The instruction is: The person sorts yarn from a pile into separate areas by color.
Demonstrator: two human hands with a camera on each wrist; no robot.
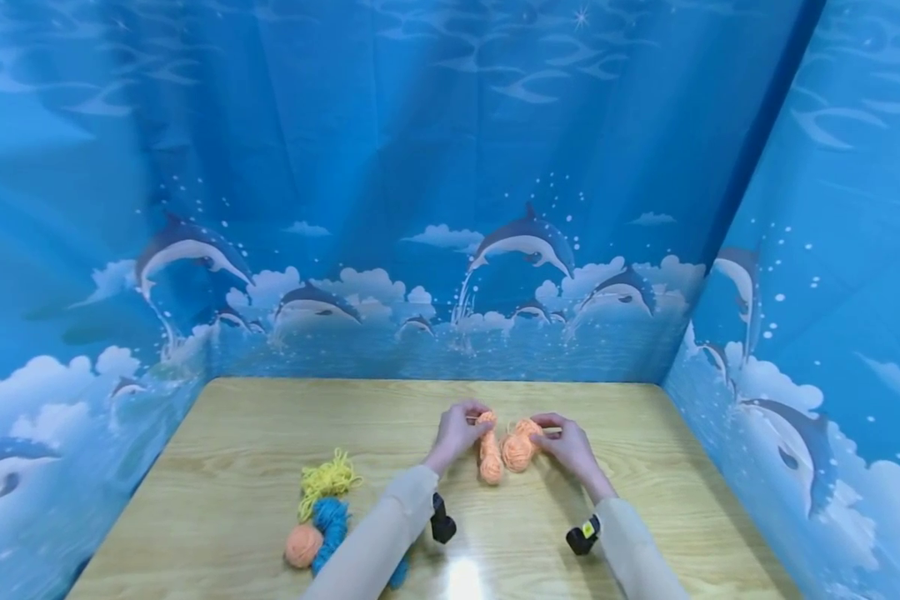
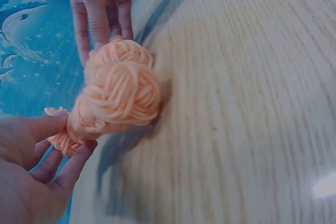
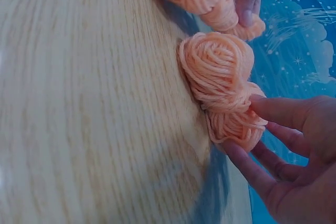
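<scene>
Though apart over there, left hand (image 1: 456, 433) in a pinch round one peach skein (image 1: 490, 460), right hand (image 1: 570, 444) round another (image 1: 518, 451).

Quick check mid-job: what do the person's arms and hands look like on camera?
The left hand and right hand are bare, without gloves. The left sleeve and right sleeve are pale cream. Each wrist bears a small black device; the right one has a yellow-green marking.

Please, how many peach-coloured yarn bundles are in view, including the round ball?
3: one slim bundle pinched by the left hand, one thicker bundle held by the right hand, and the round ball beside the blue yarn. The left sleeve may hide more.
</scene>
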